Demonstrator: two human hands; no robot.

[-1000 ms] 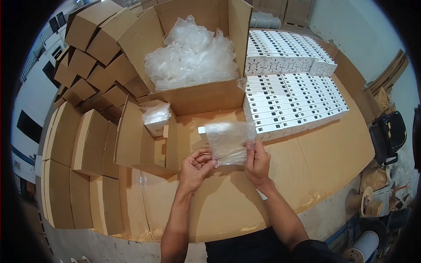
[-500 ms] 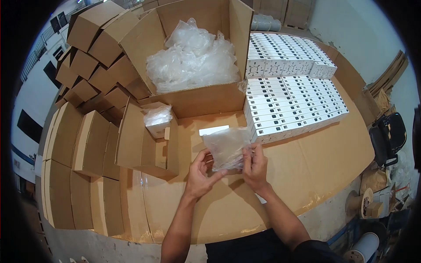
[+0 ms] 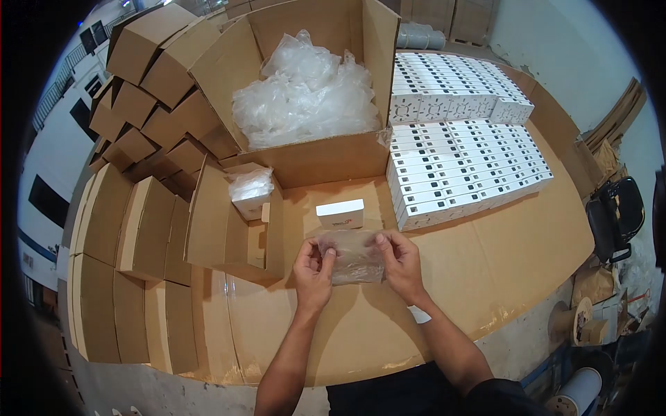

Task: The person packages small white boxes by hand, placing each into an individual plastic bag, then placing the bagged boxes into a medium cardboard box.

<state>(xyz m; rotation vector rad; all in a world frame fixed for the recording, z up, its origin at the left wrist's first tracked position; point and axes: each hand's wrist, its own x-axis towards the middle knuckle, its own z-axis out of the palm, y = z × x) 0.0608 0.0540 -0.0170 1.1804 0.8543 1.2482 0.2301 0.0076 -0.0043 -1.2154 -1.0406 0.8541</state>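
Observation:
My left hand (image 3: pixel 313 269) and my right hand (image 3: pixel 400 261) both grip a clear plastic bag (image 3: pixel 356 255), holding it low over the cardboard-covered table (image 3: pixel 485 256). Just beyond the bag lies a single small white box (image 3: pixel 340 213), apart from my fingers. A big open carton (image 3: pixel 316 156) at the back holds a heap of clear plastic bags (image 3: pixel 305 93).
Rows of white boxes (image 3: pixel 461 163) are stacked at the right, with a second stack behind. A small open brown carton (image 3: pixel 236 222) at the left holds a bagged white box (image 3: pixel 250 191). Folded brown cartons (image 3: pixel 132 139) pile up along the left. A black chair (image 3: pixel 614 215) stands at the far right.
The bag has come down from upright in front of the white box to low and flat between my hands; the white box behind it now shows fully.

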